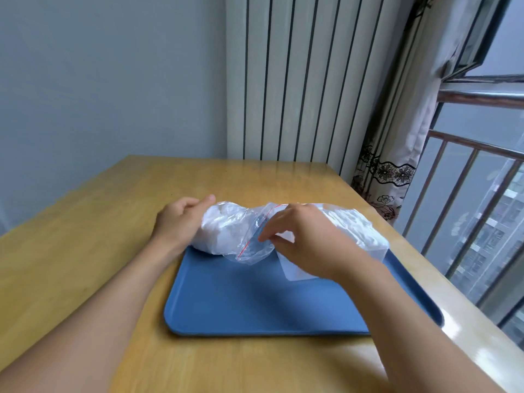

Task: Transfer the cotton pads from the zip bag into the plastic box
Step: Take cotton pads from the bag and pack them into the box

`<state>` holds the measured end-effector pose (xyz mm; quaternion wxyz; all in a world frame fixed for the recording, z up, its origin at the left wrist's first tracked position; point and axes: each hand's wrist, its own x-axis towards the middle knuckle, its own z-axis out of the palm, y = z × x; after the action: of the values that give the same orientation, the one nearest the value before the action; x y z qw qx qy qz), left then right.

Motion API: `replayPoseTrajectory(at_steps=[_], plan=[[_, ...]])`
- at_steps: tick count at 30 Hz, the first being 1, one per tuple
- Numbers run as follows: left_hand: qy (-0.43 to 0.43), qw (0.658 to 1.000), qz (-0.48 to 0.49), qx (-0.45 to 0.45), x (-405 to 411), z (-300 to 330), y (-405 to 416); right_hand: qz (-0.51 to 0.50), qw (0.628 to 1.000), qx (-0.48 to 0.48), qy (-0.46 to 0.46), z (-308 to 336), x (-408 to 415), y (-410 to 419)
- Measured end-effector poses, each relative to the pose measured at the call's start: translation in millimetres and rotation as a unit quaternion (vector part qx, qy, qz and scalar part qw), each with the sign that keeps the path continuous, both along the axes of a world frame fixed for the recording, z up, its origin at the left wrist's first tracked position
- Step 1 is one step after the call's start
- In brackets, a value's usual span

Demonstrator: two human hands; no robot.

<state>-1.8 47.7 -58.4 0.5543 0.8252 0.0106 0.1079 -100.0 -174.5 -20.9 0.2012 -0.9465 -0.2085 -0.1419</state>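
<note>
A clear zip bag (226,231) stuffed with white cotton pads lies on its side at the far left of a blue tray (241,296). Its mouth, edged with a thin red line, faces right. My left hand (178,222) grips the bag's closed end. My right hand (303,239) pinches the bag's open rim with fingers and thumb. Behind and under my right hand stands the clear plastic box (365,239), heaped with white cotton pads (351,222); my hand hides much of it.
The tray sits on a wooden table (113,222) whose right edge runs along a window with railings (467,222). A radiator (297,80) and a patterned curtain (391,177) stand behind the table.
</note>
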Motion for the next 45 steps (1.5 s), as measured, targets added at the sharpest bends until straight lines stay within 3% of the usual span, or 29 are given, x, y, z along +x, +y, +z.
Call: replayPoseTrajectory(at_steps=[6,12,15,18,24,28,39,45], plan=[[-0.014,0.982,-0.186,0.0,-2,-5,-3,-0.032,0.99,-0.103,-0.091,-17,8,12],[-0.003,0.944,-0.325,0.059,-11,-1,-1,-0.102,0.98,-0.166,-0.049,-17,10,13],[0.014,0.943,-0.328,0.053,-14,2,-7,-0.103,0.983,-0.147,-0.043,-16,9,12],[0.05,0.948,-0.314,-0.01,-15,6,-5,-0.101,0.985,-0.125,-0.056,-16,11,16],[0.103,0.917,-0.38,-0.066,-16,9,0,-0.102,0.991,-0.086,0.012,-16,12,16],[0.106,0.914,-0.386,-0.068,-14,6,-2,-0.076,0.997,-0.024,0.021,-11,12,10],[0.084,0.919,-0.385,-0.029,-17,10,2,-0.048,0.996,0.004,-0.077,-7,11,8],[0.084,0.909,-0.408,-0.01,-19,9,2,-0.064,0.996,-0.051,-0.041,-10,13,8]])
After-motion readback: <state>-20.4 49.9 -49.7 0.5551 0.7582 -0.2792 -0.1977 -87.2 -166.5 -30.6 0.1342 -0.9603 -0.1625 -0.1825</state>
